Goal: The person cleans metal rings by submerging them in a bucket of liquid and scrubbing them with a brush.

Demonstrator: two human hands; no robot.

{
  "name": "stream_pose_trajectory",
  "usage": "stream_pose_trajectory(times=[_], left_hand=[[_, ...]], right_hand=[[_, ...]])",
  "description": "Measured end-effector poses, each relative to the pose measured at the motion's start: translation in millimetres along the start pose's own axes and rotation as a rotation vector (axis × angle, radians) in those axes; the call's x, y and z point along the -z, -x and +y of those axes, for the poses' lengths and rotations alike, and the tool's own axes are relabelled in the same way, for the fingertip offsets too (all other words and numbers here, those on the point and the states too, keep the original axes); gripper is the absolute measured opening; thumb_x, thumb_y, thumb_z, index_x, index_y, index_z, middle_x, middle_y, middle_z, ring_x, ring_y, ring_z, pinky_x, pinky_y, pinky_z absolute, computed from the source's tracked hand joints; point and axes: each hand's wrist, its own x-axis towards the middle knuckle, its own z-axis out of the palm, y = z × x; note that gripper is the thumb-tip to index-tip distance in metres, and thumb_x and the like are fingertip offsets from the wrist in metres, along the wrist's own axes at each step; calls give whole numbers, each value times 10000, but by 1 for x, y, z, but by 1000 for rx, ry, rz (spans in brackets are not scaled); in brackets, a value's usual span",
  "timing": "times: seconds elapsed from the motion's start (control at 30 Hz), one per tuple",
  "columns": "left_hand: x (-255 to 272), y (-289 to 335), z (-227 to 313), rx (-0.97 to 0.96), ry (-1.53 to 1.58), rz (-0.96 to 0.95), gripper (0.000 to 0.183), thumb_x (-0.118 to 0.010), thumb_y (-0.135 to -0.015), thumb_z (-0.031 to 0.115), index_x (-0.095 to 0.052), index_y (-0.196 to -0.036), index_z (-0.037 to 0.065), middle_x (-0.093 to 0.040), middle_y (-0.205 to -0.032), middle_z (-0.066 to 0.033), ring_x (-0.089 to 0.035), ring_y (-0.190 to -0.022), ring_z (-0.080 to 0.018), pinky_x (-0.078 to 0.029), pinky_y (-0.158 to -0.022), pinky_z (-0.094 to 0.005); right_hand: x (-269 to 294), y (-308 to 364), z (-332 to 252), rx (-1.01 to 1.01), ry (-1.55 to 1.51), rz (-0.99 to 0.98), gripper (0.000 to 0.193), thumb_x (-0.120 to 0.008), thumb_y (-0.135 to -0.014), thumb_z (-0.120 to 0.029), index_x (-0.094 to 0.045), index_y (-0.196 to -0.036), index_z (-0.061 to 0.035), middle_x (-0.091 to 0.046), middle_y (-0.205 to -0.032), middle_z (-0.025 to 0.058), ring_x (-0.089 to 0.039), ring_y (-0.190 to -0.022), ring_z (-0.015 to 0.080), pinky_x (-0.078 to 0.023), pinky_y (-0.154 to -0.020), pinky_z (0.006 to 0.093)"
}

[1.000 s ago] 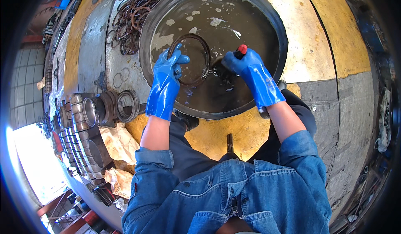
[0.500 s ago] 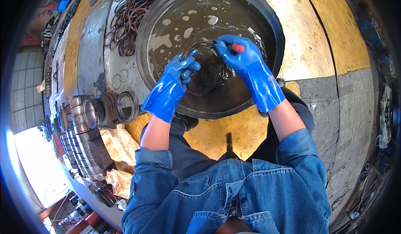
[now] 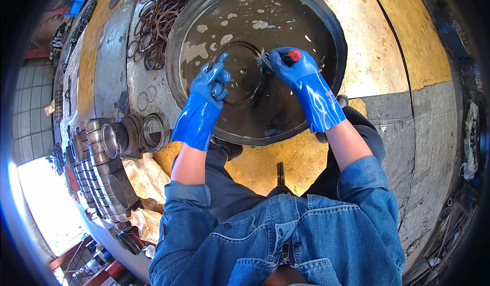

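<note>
fingers of the left hand [image 3: 212,83] clamp a dark ring [image 3: 263,79] over the tub [image 3: 175,46], contact with the murky liquid [image 3: 286,115] unclear; the right hand [image 3: 294,67], closed round a red-ended brush [image 3: 294,55], hides its middle.

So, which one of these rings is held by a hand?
The dark ring in the left hand, within the tub's rim; other visible rings are outside it.

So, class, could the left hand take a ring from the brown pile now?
Probably not: the left hand grips a dark ring, and the black tub's rim lies between it and the ring pile.
</note>
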Motion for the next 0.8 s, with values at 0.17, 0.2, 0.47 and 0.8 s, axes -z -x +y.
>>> stream_pose_trajectory(times=[0.17, 0.2, 0.47, 0.8], left_hand=[[0, -4, 0, -62, 58, -6, 427, -681, -1015, 195, -600, -1411, 57, -661, -754, -39, -401, -451, -52, -303, -443, -223], [1, -4, 0, -72, 43, 5, 422, -686, -1013, 194, -606, -1405, 59, -663, -751, -40, -407, -450, -53, -302, -439, -223], [-6, -7, -10, -143, -147, 190, 375, -668, -1024, 190, -645, -1380, 74, -676, -733, -32, -423, -443, -57, -297, -440, -241], [7, -13, -8, -55, -14, 137, 391, -668, -1017, 207, -635, -1382, 70, -669, -747, -13, -409, -458, -60, -303, -451, -238]], right_hand=[[-9, 4, 9, -282, 97, -217, 407, -647, -881, -436, -762, -886, -45, -737, -800, 171, -741, -791, 290, -562, -757, 389], [-15, 9, 11, -308, 56, -217, 392, -648, -880, -420, -773, -895, -49, -743, -811, 170, -735, -789, 281, -559, -758, 386], [-12, 38, -16, -358, -168, -359, 365, -653, -878, -387, -782, -1007, -71, -764, -904, 143, -711, -811, 249, -546, -777, 368], [7, 5, -4, 58, -60, -120, 252, -650, -950, -261, -767, -1062, -68, -754, -941, 154, -736, -882, 212, -568, -849, 323]])
